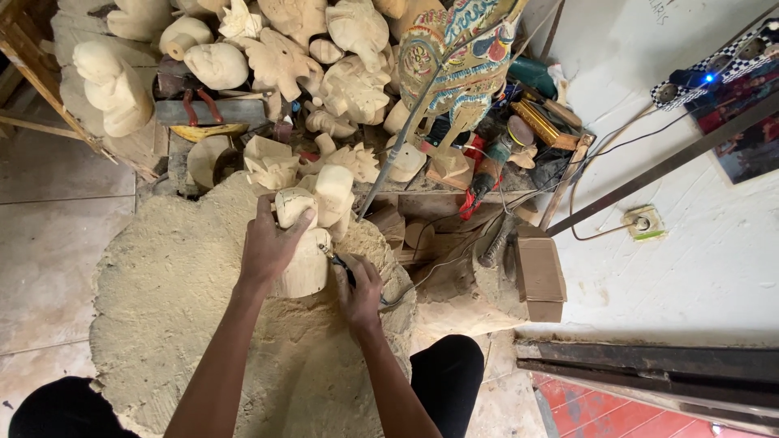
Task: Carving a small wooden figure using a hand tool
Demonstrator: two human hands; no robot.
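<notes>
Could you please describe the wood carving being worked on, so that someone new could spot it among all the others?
Find the big sawdust-covered mound at centre. At its top edge the left hand grips a pale unpainted carving, while the right hand holds a rotary tool against it. Unlike the carvings piled behind, it alone is held.

We see a pale unpainted wood carving (308, 235) standing upright on the sawdust mound, a thin, perhaps rotary, tool (341, 264) touching its right side.

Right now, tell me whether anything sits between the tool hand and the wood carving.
Nothing visible does. The right hand holds the rotary tool with its tip against the side of the pale wood carving. The left hand grips the carving's top from the other side, clear of the tool.
</notes>
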